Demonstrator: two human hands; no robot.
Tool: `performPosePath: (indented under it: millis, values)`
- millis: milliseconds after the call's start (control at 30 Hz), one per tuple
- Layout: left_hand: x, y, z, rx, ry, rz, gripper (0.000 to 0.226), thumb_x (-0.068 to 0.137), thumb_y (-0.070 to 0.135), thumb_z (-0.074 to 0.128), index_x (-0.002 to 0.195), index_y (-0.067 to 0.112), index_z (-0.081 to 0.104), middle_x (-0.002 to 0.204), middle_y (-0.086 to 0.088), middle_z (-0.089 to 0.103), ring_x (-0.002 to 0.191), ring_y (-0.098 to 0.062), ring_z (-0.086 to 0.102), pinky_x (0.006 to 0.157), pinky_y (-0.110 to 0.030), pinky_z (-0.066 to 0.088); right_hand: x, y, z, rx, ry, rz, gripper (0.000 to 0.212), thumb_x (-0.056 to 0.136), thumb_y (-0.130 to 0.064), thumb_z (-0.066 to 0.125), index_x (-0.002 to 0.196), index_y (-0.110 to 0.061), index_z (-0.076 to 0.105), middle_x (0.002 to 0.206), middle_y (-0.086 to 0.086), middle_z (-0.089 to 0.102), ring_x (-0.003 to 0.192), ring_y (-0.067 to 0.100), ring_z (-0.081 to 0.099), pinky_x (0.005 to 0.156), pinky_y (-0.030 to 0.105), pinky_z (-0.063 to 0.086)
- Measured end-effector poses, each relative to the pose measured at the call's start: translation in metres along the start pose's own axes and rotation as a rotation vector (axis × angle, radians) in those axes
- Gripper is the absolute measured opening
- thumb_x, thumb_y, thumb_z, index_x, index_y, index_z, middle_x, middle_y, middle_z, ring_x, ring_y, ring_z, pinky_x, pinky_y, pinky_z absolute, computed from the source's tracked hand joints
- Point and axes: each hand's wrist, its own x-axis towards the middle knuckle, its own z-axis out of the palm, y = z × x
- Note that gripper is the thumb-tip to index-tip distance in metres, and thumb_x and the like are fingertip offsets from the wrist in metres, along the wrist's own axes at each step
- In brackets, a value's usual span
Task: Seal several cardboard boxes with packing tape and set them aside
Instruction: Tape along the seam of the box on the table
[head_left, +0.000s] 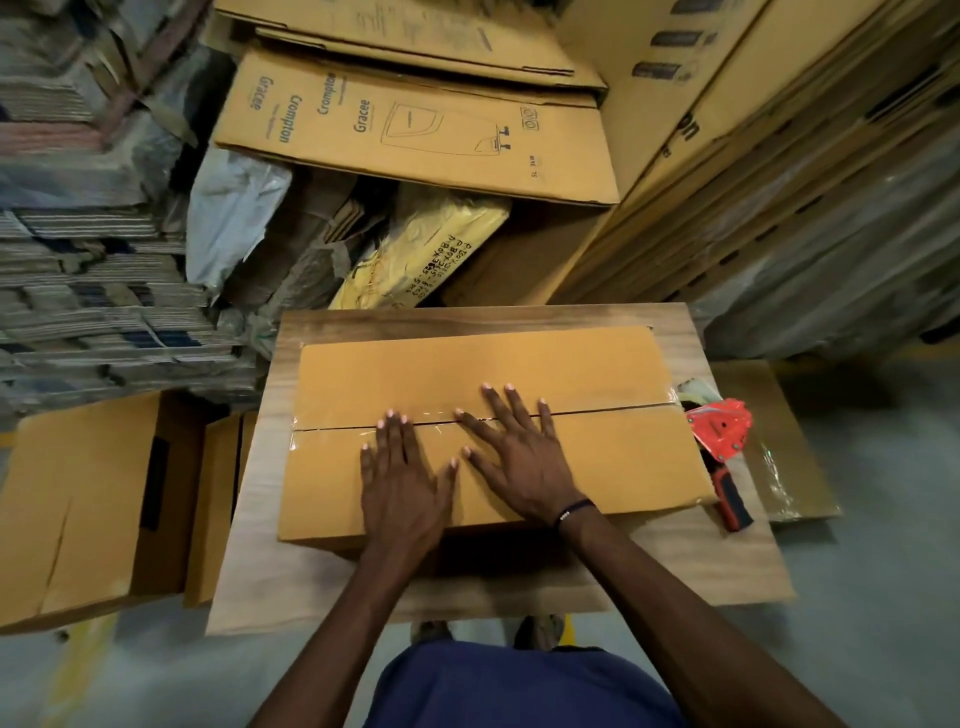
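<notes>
Evidently both hands lie flat with fingers spread, gripping nothing: left hand (402, 480) and right hand (519, 457) press clear tape along the centre seam of the box (597, 457) on the table (727, 561), bonding it; the tape dispenser (722, 431) waits at three o'clock

Under the flat left hand (400, 483) and right hand (514, 452) lies a matt brown cardboard box (597, 374), its seam covered by glossy clear tape (332, 434). Beneath is a wood-grain table (727, 561); right of the right hand lies a shiny red plastic tape dispenser (722, 431).
</notes>
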Motion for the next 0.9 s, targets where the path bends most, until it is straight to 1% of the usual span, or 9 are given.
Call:
performPosePath:
  millis: [67, 200, 333, 367, 433, 500, 633, 733, 900]
  values:
    - [-0.012, 0.004, 0.001, -0.003, 0.0, 0.007, 0.093, 0.099, 0.072, 0.013, 0.165, 0.008, 0.003, 0.173, -0.011, -0.003, 0.16, -0.025, -0.003, 0.127, -0.043, -0.004, 0.002, -0.001, 0.001, 0.016, 0.005, 0.006, 0.057, 0.105, -0.068, 0.017, 0.161, -0.055, 0.009, 0.174, -0.009, -0.011, 0.16, 0.02, -0.015, 0.126, 0.061, -0.001]
    - [-0.028, 0.01, -0.004, 0.061, 0.025, 0.001, 0.094, 0.097, 0.07, 0.013, 0.162, 0.003, 0.023, 0.17, -0.017, 0.02, 0.158, -0.03, 0.018, 0.129, -0.048, 0.005, 0.001, 0.001, 0.003, 0.03, 0.019, -0.003, 0.057, 0.106, -0.067, 0.017, 0.161, -0.054, 0.009, 0.174, -0.008, -0.012, 0.16, 0.019, -0.015, 0.126, 0.061, -0.002]
    - [-0.031, 0.014, -0.017, 0.089, 0.098, -0.016, 0.082, 0.094, 0.064, 0.026, 0.15, 0.007, 0.046, 0.152, -0.016, 0.049, 0.142, -0.032, 0.042, 0.125, -0.056, 0.019, 0.0, 0.002, 0.004, 0.058, 0.03, -0.013, 0.057, 0.106, -0.067, 0.018, 0.161, -0.053, 0.009, 0.173, -0.008, -0.013, 0.16, 0.019, -0.015, 0.126, 0.061, -0.002]
    - [-0.027, 0.011, -0.021, 0.076, 0.128, -0.03, 0.078, 0.093, 0.063, 0.032, 0.148, 0.009, 0.046, 0.148, -0.014, 0.05, 0.139, -0.031, 0.042, 0.123, -0.057, 0.022, 0.001, 0.002, 0.004, 0.055, 0.035, -0.014, 0.058, 0.106, -0.067, 0.018, 0.161, -0.053, 0.009, 0.174, -0.009, -0.013, 0.16, 0.02, -0.015, 0.126, 0.062, -0.001]
    - [-0.017, 0.001, -0.026, 0.068, 0.139, -0.072, 0.079, 0.092, 0.065, 0.039, 0.152, 0.014, 0.042, 0.154, -0.014, 0.042, 0.143, -0.033, 0.034, 0.121, -0.059, 0.019, 0.001, 0.003, 0.003, 0.051, 0.044, -0.018, 0.058, 0.106, -0.068, 0.017, 0.161, -0.054, 0.008, 0.174, -0.009, -0.012, 0.16, 0.02, -0.013, 0.126, 0.062, 0.0]
    - [-0.011, -0.007, -0.026, 0.077, 0.102, -0.099, 0.08, 0.093, 0.068, 0.037, 0.155, 0.018, 0.039, 0.161, -0.012, 0.034, 0.149, -0.035, 0.026, 0.122, -0.061, 0.014, 0.001, 0.003, 0.003, 0.051, 0.047, -0.028, 0.058, 0.106, -0.068, 0.018, 0.161, -0.054, 0.008, 0.174, -0.009, -0.011, 0.16, 0.021, -0.012, 0.126, 0.062, 0.001]
    - [-0.012, -0.011, -0.024, 0.097, 0.074, -0.073, 0.081, 0.092, 0.07, 0.035, 0.151, 0.016, 0.044, 0.162, -0.01, 0.035, 0.151, -0.033, 0.025, 0.123, -0.06, 0.011, -0.001, 0.004, 0.007, 0.06, 0.056, -0.03, 0.057, 0.106, -0.067, 0.02, 0.161, -0.055, 0.008, 0.173, -0.01, -0.013, 0.16, 0.02, -0.013, 0.126, 0.061, 0.0]
    - [-0.007, -0.01, -0.028, 0.064, 0.092, -0.035, 0.072, 0.091, 0.069, 0.04, 0.139, 0.018, 0.052, 0.158, -0.007, 0.041, 0.148, -0.029, 0.031, 0.123, -0.06, 0.013, -0.001, 0.005, 0.009, 0.059, 0.066, -0.036, 0.057, 0.107, -0.067, 0.022, 0.16, -0.056, 0.006, 0.173, -0.01, -0.013, 0.16, 0.02, -0.013, 0.126, 0.061, 0.0]
    - [-0.008, -0.011, -0.028, 0.065, 0.087, 0.047, 0.068, 0.093, 0.067, 0.037, 0.135, 0.016, 0.056, 0.146, -0.006, 0.054, 0.138, -0.025, 0.046, 0.123, -0.059, 0.019, 0.001, 0.004, 0.007, 0.061, 0.04, -0.031, 0.058, 0.106, -0.068, 0.02, 0.161, -0.054, 0.009, 0.173, -0.009, -0.013, 0.16, 0.02, -0.014, 0.126, 0.062, 0.0]
